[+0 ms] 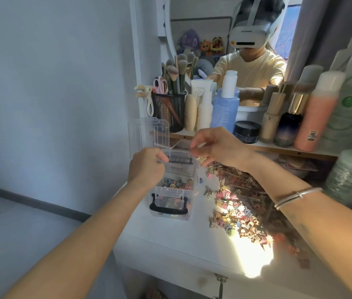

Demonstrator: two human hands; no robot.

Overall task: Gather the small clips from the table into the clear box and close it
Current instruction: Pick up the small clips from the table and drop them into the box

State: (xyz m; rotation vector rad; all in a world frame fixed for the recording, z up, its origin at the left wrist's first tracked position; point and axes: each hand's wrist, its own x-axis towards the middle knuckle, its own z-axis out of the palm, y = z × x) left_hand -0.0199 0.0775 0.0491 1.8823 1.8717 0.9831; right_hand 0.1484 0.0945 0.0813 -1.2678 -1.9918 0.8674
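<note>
So the clear plastic box (171,209) with the black carry handle sits on the white table (170,240) near its left edge. The see-through hinged lid (149,134) is flipped up and standing open behind it. There's already a little layer of clips in the bottom of it.

The left hand (147,167) is curled over the box's far left rim, thumb and fingers wrapped on the plastic, holding it. The right hand (216,145) hangs over the box's far right corner with the fingers bunched together and pointing down. A small yellowish clip (201,159) sits right at the fingertips, but it's blurry there, so I honestly can't tell if it's pinched or loose.

Most of the small colourful clips (235,203) are in a big messy pile on the table just right of the box, partly lit by a patch of sunlight.

A pair of thin silver bangles (296,196) is on the right wrist. On the shelf behind are a black mesh cup (168,113) stuffed with makeup brushes and pink scissors, a pale blue bottle (224,108), a squat black jar (246,131), and a round mirror (203,29) above it all.
</note>
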